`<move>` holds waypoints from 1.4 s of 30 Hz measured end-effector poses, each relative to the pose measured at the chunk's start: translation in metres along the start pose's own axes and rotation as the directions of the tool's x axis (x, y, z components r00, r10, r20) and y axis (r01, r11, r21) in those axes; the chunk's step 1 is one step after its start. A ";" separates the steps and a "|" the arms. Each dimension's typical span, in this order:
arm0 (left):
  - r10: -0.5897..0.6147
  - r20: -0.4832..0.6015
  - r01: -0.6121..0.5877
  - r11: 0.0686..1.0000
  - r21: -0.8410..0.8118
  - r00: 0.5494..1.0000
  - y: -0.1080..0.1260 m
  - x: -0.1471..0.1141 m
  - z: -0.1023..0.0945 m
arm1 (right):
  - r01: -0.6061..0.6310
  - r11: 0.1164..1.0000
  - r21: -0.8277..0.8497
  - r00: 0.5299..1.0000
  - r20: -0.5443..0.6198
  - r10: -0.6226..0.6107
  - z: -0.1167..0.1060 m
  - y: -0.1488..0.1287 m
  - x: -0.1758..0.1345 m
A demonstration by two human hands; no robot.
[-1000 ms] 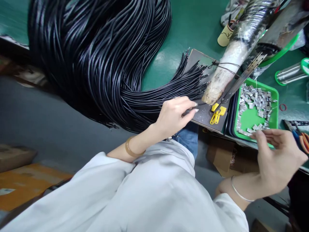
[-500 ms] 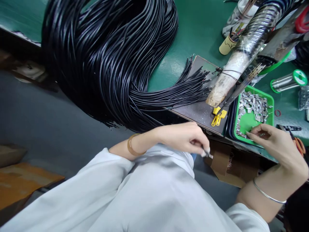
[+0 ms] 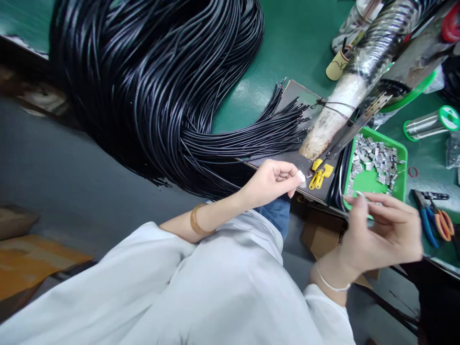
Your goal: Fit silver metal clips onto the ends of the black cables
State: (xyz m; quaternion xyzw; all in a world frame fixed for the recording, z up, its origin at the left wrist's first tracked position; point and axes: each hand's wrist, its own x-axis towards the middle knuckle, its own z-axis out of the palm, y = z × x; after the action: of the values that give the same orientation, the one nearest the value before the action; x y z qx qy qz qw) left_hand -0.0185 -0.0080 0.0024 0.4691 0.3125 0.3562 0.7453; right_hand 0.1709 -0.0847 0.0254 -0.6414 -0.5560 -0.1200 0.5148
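A: Surface & rm, L to R?
B: Far L: grey floor (image 3: 46, 158), orange-brown box (image 3: 39, 263) low down. Then green worktop (image 3: 294, 38), shiny, running on to the R edge. Grey board (image 3: 296, 91) flat on it nr the middle; cardboard box (image 3: 319, 235) under the near edge.

A: Cables?
B: Black cables (image 3: 161, 96): big loose bundle on the worktop's L half, hanging over the near edge; some ends lie on the board. Metal bits (image 3: 384, 165) sit in the green tray (image 3: 404, 167), R of the board.

A: Diff vs ½ sec ago?
B: L hand (image 3: 271, 182) is up by the board's near edge; was lower, over the cardboard box. Fingers narrow, pinched on a small pale piece (image 3: 302, 178), too blurred to ID. R hand (image 3: 386, 232) has moved L & lower, out to the tray's near-L corner. Thumb & forefinger close, others loosely curled; can't tell if anything's btwn them. More of the pliers (image 3: 427, 223) shows now.

A: Other stuff? Anything in the way?
B: White-wrapped pipe (image 3: 330, 115) slants over the board nr the cable ends, hiding part of it. Yellow clips (image 3: 318, 177) just beside its low end. Cup (image 3: 336, 64) behind, metal arm (image 3: 354, 132) alongside. R hand hides some of the tray's near rim. Then red ring (image 3: 413, 171), blue- & orange-handled pliers, metal spool (image 3: 426, 128).
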 end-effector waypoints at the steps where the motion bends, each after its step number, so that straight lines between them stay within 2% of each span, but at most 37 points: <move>1: 0.029 -0.006 -0.029 0.999 0.030 1.000 0.000 0.000 0.001 | -0.035 0.998 0.051 0.999 0.035 0.033 0.008 -0.011 -0.007; 3: 0.070 -0.025 -0.068 0.994 0.082 0.997 -0.001 0.000 0.004 | -0.125 0.983 0.134 0.986 0.125 0.108 0.021 -0.022 -0.016; 7: 0.127 -0.041 -0.120 0.982 0.147 0.991 -0.004 -0.001 0.007 | -0.355 0.885 0.302 0.911 0.325 0.254 0.033 -0.021 -0.021; 12: 0.197 -0.024 -0.188 0.961 0.202 0.980 -0.007 -0.003 0.008 | -0.387 0.857 0.339 0.892 0.372 0.255 0.033 -0.019 -0.023; 18: 0.311 -0.010 -0.285 0.882 0.377 0.950 -0.006 -0.004 0.006 | -0.401 0.840 0.366 0.883 0.399 0.248 0.034 -0.016 -0.024; 21: 0.405 0.041 -0.371 0.786 0.495 0.913 -0.009 -0.004 0.003 | -0.384 0.850 0.361 0.886 0.401 0.230 0.033 -0.015 -0.024; 23: 0.499 0.102 -0.453 0.658 0.602 0.861 -0.012 -0.003 0.001 | -0.337 0.891 0.306 0.893 0.403 0.200 0.031 -0.016 -0.023; 25: 0.571 0.182 -0.509 0.487 0.710 0.800 -0.016 -0.002 0.000 | -0.245 0.946 0.213 0.910 0.387 0.149 0.030 -0.018 -0.022; 26: 0.589 0.211 -0.519 0.421 0.744 0.780 -0.017 -0.003 0.001 | -0.206 0.962 0.179 0.920 0.371 0.128 0.030 -0.019 -0.022; 27: 0.593 0.224 -0.523 0.397 0.755 0.773 -0.017 -0.004 0.001 | -0.186 0.968 0.167 0.929 0.352 0.118 0.030 -0.021 -0.023; 28: 0.581 0.214 -0.517 0.425 0.742 0.785 -0.017 -0.006 0.002 | -0.192 0.964 0.182 0.936 0.331 0.124 0.030 -0.023 -0.024; 29: 0.543 0.188 -0.498 0.508 0.703 0.819 -0.015 -0.008 0.003 | -0.219 0.951 0.220 0.939 0.313 0.144 0.031 -0.025 -0.025; 30: 0.473 0.153 -0.454 0.628 0.632 0.868 -0.013 -0.010 0.004 | -0.253 0.930 0.268 0.939 0.299 0.169 0.031 -0.027 -0.027; 32: 0.239 0.117 -0.266 0.871 0.413 0.964 -0.006 -0.013 0.005 | -0.279 0.901 0.332 0.944 0.270 0.192 0.034 -0.031 -0.031; 33: 0.120 0.125 -0.153 0.942 0.298 0.985 -0.003 -0.014 0.005 | -0.267 0.901 0.342 0.950 0.251 0.187 0.035 -0.032 -0.033; 34: 0.026 0.140 -0.055 0.978 0.201 0.990 0.000 -0.014 0.005 | -0.255 0.904 0.345 0.955 0.237 0.179 0.037 -0.032 -0.035; 36: -0.054 0.150 0.043 0.996 0.074 0.987 0.004 -0.013 0.003 | -0.252 0.902 0.349 0.959 0.215 0.185 0.039 -0.031 -0.036; 39: -0.009 0.097 0.010 1.000 -0.015 0.995 0.003 -0.010 0.001 | -0.273 0.885 0.378 0.961 0.147 0.234 0.040 -0.029 -0.033; 42: 0.050 0.045 -0.047 0.997 -0.058 0.998 0.000 -0.007 0.002 | -0.240 0.875 0.420 0.970 0.066 0.235 0.036 -0.030 -0.029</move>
State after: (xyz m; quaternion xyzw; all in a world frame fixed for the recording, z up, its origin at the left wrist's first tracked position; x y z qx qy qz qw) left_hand -0.0205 -0.0154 0.0038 0.4631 0.2734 0.3721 0.7565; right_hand 0.1208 -0.0777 0.0040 -0.5779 -0.4891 0.0720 0.6493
